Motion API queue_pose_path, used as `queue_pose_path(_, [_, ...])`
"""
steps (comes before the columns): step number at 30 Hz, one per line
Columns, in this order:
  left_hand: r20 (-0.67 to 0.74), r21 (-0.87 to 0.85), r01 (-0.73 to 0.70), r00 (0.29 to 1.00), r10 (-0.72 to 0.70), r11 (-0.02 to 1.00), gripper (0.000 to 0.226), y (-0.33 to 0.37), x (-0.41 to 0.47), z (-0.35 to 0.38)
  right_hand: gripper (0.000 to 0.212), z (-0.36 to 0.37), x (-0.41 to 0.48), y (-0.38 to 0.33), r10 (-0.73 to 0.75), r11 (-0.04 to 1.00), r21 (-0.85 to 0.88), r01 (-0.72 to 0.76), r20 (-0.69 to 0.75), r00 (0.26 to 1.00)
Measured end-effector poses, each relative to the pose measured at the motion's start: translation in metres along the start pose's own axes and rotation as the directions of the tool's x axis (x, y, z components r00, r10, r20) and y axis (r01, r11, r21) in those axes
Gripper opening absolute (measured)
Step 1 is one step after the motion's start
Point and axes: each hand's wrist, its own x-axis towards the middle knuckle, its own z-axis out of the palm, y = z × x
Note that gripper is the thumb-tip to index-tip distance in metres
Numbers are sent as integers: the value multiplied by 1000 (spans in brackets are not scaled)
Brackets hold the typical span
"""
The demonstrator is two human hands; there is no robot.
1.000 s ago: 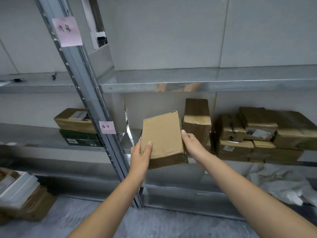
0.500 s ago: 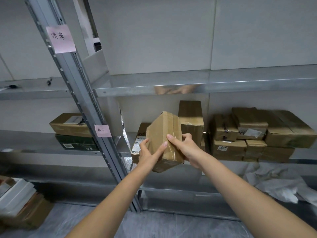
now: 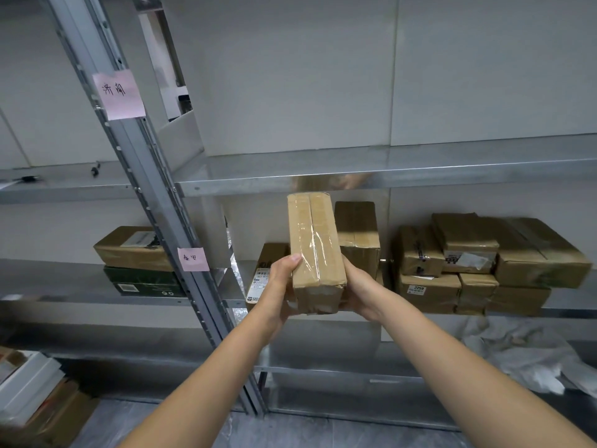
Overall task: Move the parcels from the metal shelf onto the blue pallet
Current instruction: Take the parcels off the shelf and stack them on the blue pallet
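A brown taped cardboard parcel [image 3: 315, 250] stands on edge in the air in front of the metal shelf [image 3: 420, 171]. My left hand [image 3: 277, 286] grips its left side near the bottom, thumb on the taped face. My right hand [image 3: 358, 291] holds its right side from behind and below. More brown parcels sit on the middle shelf: an upright one [image 3: 357, 234] just behind, a labelled one [image 3: 263, 273] lying behind my left hand, and a stack [image 3: 484, 260] at the right. The blue pallet is out of view.
A slanted metal upright [image 3: 155, 202] with two pink notes [image 3: 118, 95] crosses the left half. Left of it, a brown box [image 3: 129, 247] lies on a dark green box [image 3: 142, 284]. Crumpled white wrapping [image 3: 523, 357] lies on the lower shelf at right. Boxes [image 3: 35, 402] stand on the floor at bottom left.
The parcel has been turned from showing its broad face to standing on edge with its narrow taped side toward me. Both hands shifted lower on it.
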Motion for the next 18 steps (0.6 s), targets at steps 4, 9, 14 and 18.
queue_pose_path(4, [-12,-93,-19,1000,18,995,50,-7,0,-8,60,-18,-3,-1,8,1000,17,-8,-21,1000])
queue_pose_path(9, [89,-47,-67,994,71,997,36,-11,3,-17,69,-38,-11,2,-100,994,-46,94,-152,983])
queue_pose_path(14, [82,-73,-123,988,129,990,48,-4,6,-6,49,-66,-33,-13,-251,963,-155,219,-232,940])
queue_pose_path(18, [-86,-6,-175,981,173,985,27,-6,18,25,41,-83,-44,-22,-354,933,-200,300,-353,866])
